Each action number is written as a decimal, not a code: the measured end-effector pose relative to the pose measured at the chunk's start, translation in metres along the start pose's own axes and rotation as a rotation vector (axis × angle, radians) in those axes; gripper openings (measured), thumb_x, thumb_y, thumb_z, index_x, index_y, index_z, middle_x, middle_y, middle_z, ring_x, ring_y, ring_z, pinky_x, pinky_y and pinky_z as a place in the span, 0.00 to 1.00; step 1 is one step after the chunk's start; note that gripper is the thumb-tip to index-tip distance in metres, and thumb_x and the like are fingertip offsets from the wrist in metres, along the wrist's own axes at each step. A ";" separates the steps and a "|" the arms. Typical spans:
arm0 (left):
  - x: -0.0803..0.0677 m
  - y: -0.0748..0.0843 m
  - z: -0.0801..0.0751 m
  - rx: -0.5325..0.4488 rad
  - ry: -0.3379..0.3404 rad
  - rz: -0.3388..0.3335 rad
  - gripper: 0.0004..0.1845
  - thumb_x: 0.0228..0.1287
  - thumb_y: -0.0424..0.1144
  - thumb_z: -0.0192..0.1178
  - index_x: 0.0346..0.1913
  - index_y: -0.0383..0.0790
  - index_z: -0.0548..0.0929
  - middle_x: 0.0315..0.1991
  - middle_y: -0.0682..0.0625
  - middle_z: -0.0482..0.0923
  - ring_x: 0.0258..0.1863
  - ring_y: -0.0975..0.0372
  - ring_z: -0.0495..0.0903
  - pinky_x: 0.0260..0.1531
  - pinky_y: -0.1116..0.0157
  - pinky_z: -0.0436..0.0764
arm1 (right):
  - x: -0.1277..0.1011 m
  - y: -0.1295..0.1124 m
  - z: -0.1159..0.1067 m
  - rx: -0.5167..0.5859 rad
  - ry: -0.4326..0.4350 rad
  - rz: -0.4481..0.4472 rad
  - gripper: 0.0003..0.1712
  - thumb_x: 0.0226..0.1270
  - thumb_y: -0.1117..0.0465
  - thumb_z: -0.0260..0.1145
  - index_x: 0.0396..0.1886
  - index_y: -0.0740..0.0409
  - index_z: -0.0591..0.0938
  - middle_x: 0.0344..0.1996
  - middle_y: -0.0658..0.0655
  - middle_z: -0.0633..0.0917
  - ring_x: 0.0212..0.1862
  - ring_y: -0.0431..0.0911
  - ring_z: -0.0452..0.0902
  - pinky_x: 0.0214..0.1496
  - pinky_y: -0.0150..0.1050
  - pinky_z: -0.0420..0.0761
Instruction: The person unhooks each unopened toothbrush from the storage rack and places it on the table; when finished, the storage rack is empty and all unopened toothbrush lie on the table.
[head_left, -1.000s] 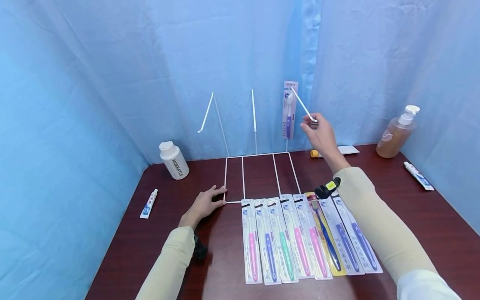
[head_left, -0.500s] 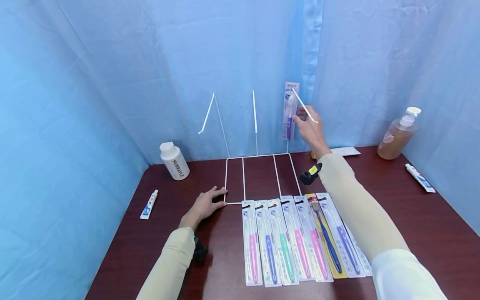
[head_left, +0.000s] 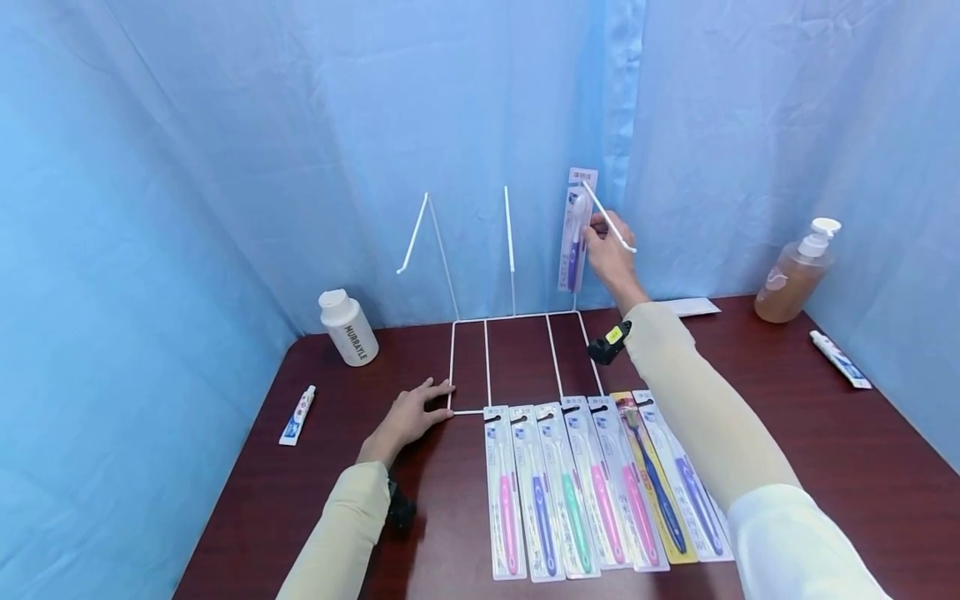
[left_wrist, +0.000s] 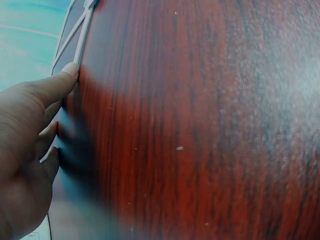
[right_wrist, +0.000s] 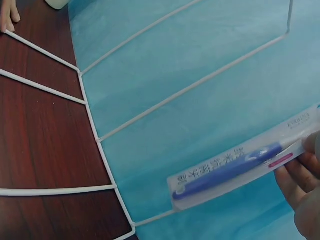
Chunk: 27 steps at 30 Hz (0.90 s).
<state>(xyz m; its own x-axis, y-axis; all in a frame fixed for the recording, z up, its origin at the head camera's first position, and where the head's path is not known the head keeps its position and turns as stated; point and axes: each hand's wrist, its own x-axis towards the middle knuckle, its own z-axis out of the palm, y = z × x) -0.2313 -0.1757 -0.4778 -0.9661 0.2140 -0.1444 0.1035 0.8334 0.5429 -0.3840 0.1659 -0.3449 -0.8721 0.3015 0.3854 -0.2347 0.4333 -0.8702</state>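
Note:
A white wire rack [head_left: 517,317] stands on the dark red table, with three prongs rising at its back. On its right prong hangs a packaged purple toothbrush [head_left: 573,250], its lower end swung a little left. My right hand [head_left: 613,257] pinches the side edge of that package, thumb and fingers at the edge in the right wrist view, just behind the slanting prong. My left hand [head_left: 407,418] rests at the rack's front left corner, fingers extended. The left wrist view has its thumb [left_wrist: 70,70] touching the wire. The middle and left prongs carry nothing.
Several packaged toothbrushes [head_left: 576,500] lie in a row before the rack, the rightmost partly under my right forearm. A white bottle [head_left: 351,332] and toothpaste tube [head_left: 297,415] stand left. A pump bottle [head_left: 787,279], another tube [head_left: 840,358] and a white tube [head_left: 690,307] lie right.
My right hand has moved left from the prong's front tip to the hanging toothbrush package and taken its edge. The package's lower end has swung left. My left hand stays put.

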 end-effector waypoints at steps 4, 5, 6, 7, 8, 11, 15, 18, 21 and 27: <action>0.001 0.001 -0.001 0.001 0.005 0.004 0.28 0.64 0.47 0.62 0.67 0.56 0.72 0.74 0.43 0.57 0.72 0.44 0.56 0.66 0.43 0.61 | -0.006 0.001 -0.008 0.028 -0.041 -0.018 0.12 0.70 0.61 0.57 0.47 0.64 0.78 0.38 0.57 0.80 0.38 0.40 0.72 0.40 0.30 0.72; 0.001 0.001 -0.001 0.001 0.005 0.002 0.28 0.64 0.47 0.62 0.67 0.56 0.72 0.74 0.43 0.57 0.72 0.45 0.56 0.66 0.43 0.61 | -0.009 0.001 -0.011 0.035 -0.055 -0.024 0.12 0.70 0.61 0.57 0.47 0.63 0.78 0.38 0.56 0.79 0.38 0.41 0.72 0.40 0.31 0.73; 0.001 0.002 -0.002 -0.001 0.005 0.000 0.28 0.64 0.47 0.62 0.67 0.56 0.72 0.74 0.43 0.57 0.72 0.45 0.56 0.66 0.43 0.61 | -0.012 0.001 -0.014 0.047 -0.068 -0.031 0.12 0.70 0.61 0.57 0.47 0.63 0.78 0.37 0.56 0.79 0.38 0.41 0.72 0.40 0.31 0.73; 0.002 0.002 -0.003 -0.001 0.004 -0.001 0.28 0.64 0.47 0.62 0.67 0.56 0.71 0.74 0.43 0.57 0.72 0.45 0.56 0.66 0.43 0.61 | -0.016 0.001 -0.018 0.053 -0.078 -0.039 0.13 0.71 0.60 0.56 0.48 0.63 0.78 0.37 0.55 0.79 0.38 0.41 0.72 0.40 0.31 0.73; 0.002 0.003 -0.003 -0.003 0.002 -0.002 0.28 0.64 0.47 0.62 0.67 0.56 0.71 0.74 0.43 0.56 0.72 0.44 0.56 0.66 0.43 0.61 | -0.020 0.001 -0.022 0.062 -0.087 -0.049 0.13 0.71 0.60 0.56 0.48 0.63 0.78 0.36 0.55 0.79 0.37 0.41 0.72 0.39 0.31 0.73; 0.003 0.004 -0.005 -0.004 -0.004 -0.002 0.28 0.64 0.47 0.61 0.68 0.56 0.71 0.74 0.43 0.56 0.73 0.44 0.55 0.66 0.43 0.60 | -0.035 0.000 -0.035 0.061 -0.099 -0.081 0.14 0.71 0.58 0.57 0.47 0.64 0.78 0.36 0.56 0.79 0.35 0.39 0.72 0.37 0.30 0.73; 0.004 0.002 -0.006 0.001 -0.007 -0.010 0.28 0.64 0.48 0.61 0.68 0.58 0.70 0.74 0.44 0.55 0.73 0.43 0.53 0.66 0.42 0.59 | -0.058 -0.004 -0.054 0.068 -0.134 -0.120 0.16 0.71 0.58 0.57 0.49 0.66 0.78 0.39 0.62 0.82 0.35 0.35 0.75 0.36 0.26 0.75; 0.004 0.000 -0.007 0.000 -0.005 -0.014 0.29 0.64 0.48 0.62 0.68 0.58 0.70 0.74 0.44 0.55 0.73 0.43 0.53 0.66 0.42 0.59 | -0.077 -0.010 -0.069 0.072 -0.182 -0.123 0.18 0.71 0.58 0.58 0.52 0.66 0.78 0.43 0.64 0.82 0.37 0.34 0.77 0.38 0.24 0.77; 0.004 -0.002 -0.008 0.000 -0.004 -0.005 0.28 0.64 0.47 0.62 0.68 0.57 0.71 0.74 0.43 0.55 0.73 0.43 0.54 0.66 0.42 0.60 | -0.097 -0.014 -0.085 0.050 -0.212 -0.121 0.18 0.71 0.56 0.58 0.54 0.63 0.78 0.44 0.61 0.82 0.39 0.34 0.77 0.39 0.24 0.78; 0.005 -0.003 -0.010 0.002 -0.007 -0.009 0.28 0.65 0.47 0.61 0.68 0.56 0.70 0.74 0.42 0.55 0.73 0.43 0.53 0.66 0.41 0.59 | -0.130 -0.026 -0.111 0.014 -0.240 -0.149 0.17 0.71 0.56 0.59 0.55 0.57 0.79 0.43 0.56 0.82 0.36 0.37 0.77 0.38 0.22 0.77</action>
<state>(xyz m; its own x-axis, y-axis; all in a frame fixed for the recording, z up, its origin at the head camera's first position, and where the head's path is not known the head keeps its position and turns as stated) -0.2386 -0.1822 -0.4718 -0.9653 0.2099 -0.1552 0.0950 0.8362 0.5401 -0.2165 0.2092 -0.3381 -0.9040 0.0247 0.4268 -0.3721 0.4458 -0.8141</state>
